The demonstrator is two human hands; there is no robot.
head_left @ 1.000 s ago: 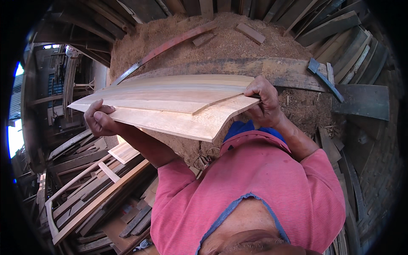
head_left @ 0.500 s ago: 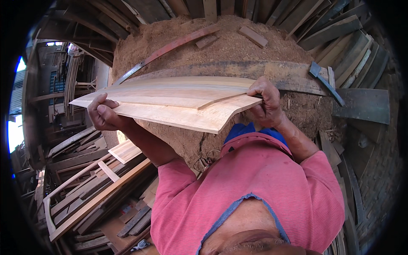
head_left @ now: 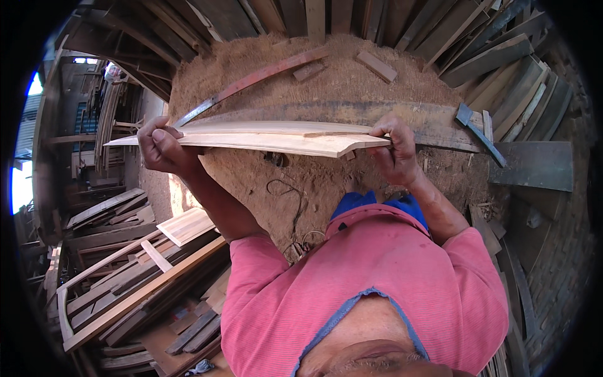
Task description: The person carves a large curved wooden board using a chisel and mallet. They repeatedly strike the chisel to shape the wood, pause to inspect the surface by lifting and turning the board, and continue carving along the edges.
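A pale wooden panel (head_left: 270,142) with a raised middle and a curved end is held up across my front, tilted so that I see it nearly edge-on. My left hand (head_left: 160,146) grips its long near edge toward the left end, thumb and fingers closed round it. At the right end, my right hand (head_left: 397,147) pinches the corner by the curved cut, thumb below and fingers on top. Beyond the panel lies a long worn plank (head_left: 352,112), partly hidden by it.
Sawdust covers the ground (head_left: 264,63), where a red and grey bar (head_left: 251,81) and a short wood block (head_left: 377,66) lie. A hammer-like tool (head_left: 480,134) rests at the plank's right end. Stacked boards (head_left: 144,276) fill the lower left; more planks (head_left: 521,88) lean around the edges.
The panel has tipped from showing its broad face to nearly edge-on. My left hand has risen slightly and shifted right along the edge; my right hand keeps its corner.
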